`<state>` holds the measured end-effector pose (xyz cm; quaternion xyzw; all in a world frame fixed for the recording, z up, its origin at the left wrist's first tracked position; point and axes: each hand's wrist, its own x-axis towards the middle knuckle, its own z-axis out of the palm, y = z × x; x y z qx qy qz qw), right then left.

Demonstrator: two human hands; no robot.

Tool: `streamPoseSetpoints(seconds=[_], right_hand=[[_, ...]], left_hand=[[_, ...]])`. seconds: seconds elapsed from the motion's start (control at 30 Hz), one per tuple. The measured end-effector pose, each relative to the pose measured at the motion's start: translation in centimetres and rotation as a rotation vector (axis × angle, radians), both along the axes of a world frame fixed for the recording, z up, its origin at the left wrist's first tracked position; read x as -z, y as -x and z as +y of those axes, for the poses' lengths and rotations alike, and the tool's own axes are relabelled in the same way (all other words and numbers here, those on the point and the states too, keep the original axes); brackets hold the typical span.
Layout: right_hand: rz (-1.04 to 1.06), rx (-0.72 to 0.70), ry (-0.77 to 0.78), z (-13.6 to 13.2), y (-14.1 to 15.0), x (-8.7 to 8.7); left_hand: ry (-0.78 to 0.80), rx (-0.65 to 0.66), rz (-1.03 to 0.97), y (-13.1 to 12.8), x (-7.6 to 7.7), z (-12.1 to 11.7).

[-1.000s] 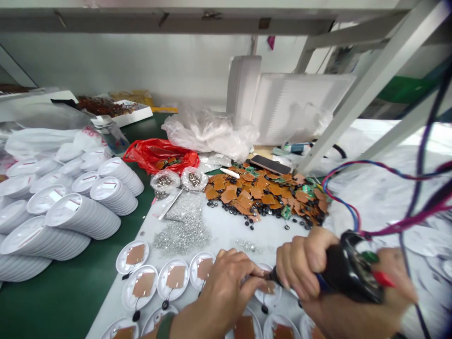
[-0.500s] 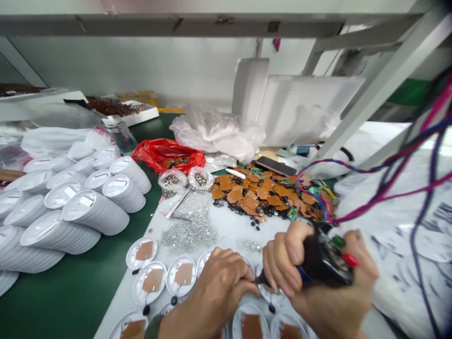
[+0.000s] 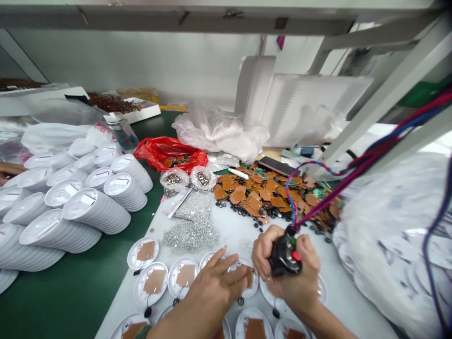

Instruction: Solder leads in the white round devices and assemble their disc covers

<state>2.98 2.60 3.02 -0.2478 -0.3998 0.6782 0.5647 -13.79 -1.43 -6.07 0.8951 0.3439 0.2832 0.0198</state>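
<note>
Pale labels (image 3: 88,200) on white plastic cup stacks (image 3: 102,219), L of the silvery pile (image 3: 192,230) of metal bits: too small to read. R hand (image 3: 286,268), front-R of pile, wrapped firmly round a blk tool (image 3: 280,259) w/ 1 red & 1 green button; tip hidden. L hand (image 3: 215,282), fingers loosely spread, palm down over round white dishes (image 3: 139,290) w/ flat brown squares, in front of pile; can't tell if fingertips touch. Behind pile: crinkled red bag (image 3: 151,151) of boards, 2 clear baggies (image 3: 183,175) w/ metal pcs.
</note>
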Motion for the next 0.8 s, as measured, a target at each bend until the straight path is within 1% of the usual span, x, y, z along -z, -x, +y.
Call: streamPoseSetpoints(seconds=[0.07,0.13,0.27,0.33,0.4,0.5,0.57,0.67,0.73,0.8], right_hand=[[-0.005,-0.002,0.01,0.0,0.1,0.3],[-0.003,-0.009,0.005,0.0,0.1,0.1],[0.015,-0.013,-0.031,0.1,0.2,-1.3],[0.021,-0.021,-0.037,0.0,0.1,-2.3],[0.021,-0.035,-0.028,-0.2,-0.1,-3.3],[0.022,-0.024,-0.025,-0.5,-0.4,-4.5],[0.038,-0.01,-0.028,-0.8,-0.5,-5.0],[0.07,-0.02,-0.013,-1.2,-0.9,-5.0],[0.076,-0.03,-0.004,-1.3,-1.3,-4.8],[0.078,-0.048,-0.004,-1.4,-1.7,-4.5]], left_hand=[[-0.003,-0.01,-0.007,-0.2,0.3,-0.1],[-0.003,-0.03,-0.025,-0.3,0.5,-0.1],[-0.016,-0.055,-0.072,-0.5,0.7,-0.2],[0.002,-0.044,-0.102,-0.6,0.4,-0.3],[0.082,-0.055,-0.137,-0.7,-0.3,-0.5],[0.28,-0.161,-0.224,-1.2,-2.2,-0.7],[0.383,-0.215,-0.304,-1.6,-3.5,-0.7],[0.489,-0.18,-0.399,-2.2,-4.7,-0.4],[0.516,-0.155,-0.432,-2.4,-5.0,-0.2],[0.507,-0.152,-0.416,-2.4,-5.0,-0.1]])
